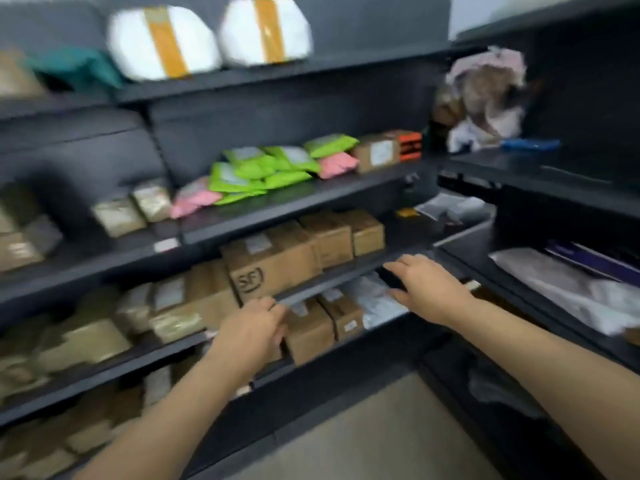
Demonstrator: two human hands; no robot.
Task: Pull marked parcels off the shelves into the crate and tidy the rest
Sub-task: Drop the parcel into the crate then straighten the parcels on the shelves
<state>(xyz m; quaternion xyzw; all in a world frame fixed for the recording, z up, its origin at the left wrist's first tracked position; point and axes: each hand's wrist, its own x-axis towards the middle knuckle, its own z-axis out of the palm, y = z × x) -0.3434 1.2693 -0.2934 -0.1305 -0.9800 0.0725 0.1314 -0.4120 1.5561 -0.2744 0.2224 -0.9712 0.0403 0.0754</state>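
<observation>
brown cardboard parcels [273, 261] sit in rows along dark shelves [311, 199].

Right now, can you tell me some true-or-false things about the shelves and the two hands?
1. The green bags lie on a shelf above the SF box. True.
2. The white parcels have blue bands. False: the bands are orange.
3. The right hand holds a pink bag. False: it is flat and holds nothing.
4. The left hand curls its fingers on a brown box. True.
</observation>
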